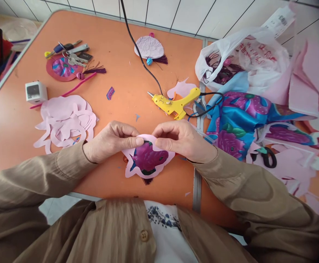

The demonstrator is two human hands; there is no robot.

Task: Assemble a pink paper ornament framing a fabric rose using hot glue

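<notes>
Between my hands is a pink foam cutout (129, 168) with a wavy edge, framing purple-and-blue flowered fabric (148, 157). My left hand (118, 140) pinches its upper left rim between thumb and fingers. On the upper right rim, my right hand (176, 138) grips in the same way. Below the cutout's lower edge a dark tassel (148, 181) pokes out, and a small orange-red bead (125, 159) shows at its left. A yellow hot glue gun (176, 104) lies just beyond my right hand, its nozzle pointing left.
Pink foam cutouts (66, 120) are piled at left, near a white cube (35, 92) and a round red ornament (63, 69) under keys. A finished-looking pink piece (149, 47) lies at the back. At right are a plastic bag (263, 62), flowered satin (238, 117) and black-handled scissors (270, 157).
</notes>
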